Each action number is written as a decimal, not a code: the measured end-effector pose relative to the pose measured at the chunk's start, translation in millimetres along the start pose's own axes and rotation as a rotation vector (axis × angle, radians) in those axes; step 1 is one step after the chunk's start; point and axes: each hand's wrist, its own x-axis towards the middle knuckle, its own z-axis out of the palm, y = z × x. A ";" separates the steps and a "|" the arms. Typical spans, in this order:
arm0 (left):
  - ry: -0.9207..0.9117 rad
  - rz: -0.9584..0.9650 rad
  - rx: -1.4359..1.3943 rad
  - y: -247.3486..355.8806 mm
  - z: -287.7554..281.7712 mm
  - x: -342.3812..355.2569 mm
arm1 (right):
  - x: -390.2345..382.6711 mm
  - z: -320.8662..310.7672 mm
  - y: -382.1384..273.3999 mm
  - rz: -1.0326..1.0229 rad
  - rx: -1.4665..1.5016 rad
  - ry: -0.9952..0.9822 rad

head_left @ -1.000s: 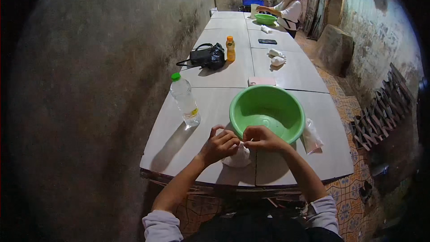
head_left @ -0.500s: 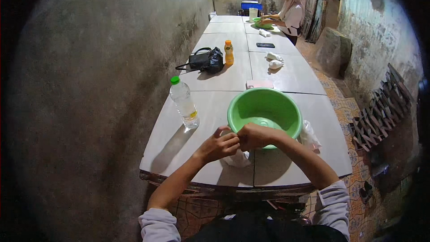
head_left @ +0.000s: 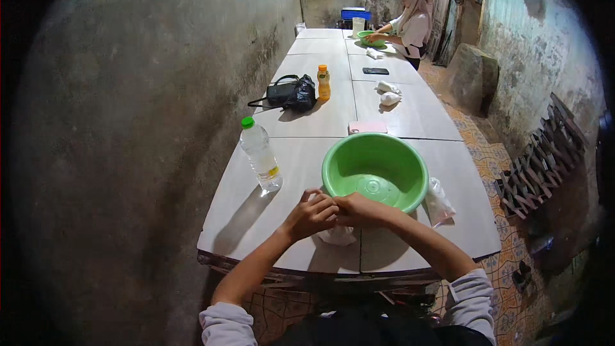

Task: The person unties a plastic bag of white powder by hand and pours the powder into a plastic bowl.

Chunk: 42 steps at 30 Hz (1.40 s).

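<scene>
At the near edge of the table [head_left: 256,211], both hands meet — the left hand [head_left: 312,215] and the right hand [head_left: 359,210] are curled, fingers bunched together, knuckles touching, pinching a small white bag [head_left: 337,236] that droops onto the tabletop under them. Just beyond the knuckles sits the green bowl [head_left: 375,170]. A water bottle [head_left: 260,154] stands off to the left — a clear bag [head_left: 439,202] lies right of the bowl.
</scene>
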 end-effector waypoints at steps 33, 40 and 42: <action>-0.051 -0.007 0.232 6.2 10.3 -11.0 | -11.4 -26.6 -10.7 0.125 0.139 0.055; -0.126 0.089 0.398 6.0 4.7 -14.2 | -5.2 -28.3 -27.4 0.143 -0.085 -0.106; -0.112 0.113 0.427 7.2 1.4 -13.1 | -6.1 -22.5 -27.3 0.147 -0.094 -0.117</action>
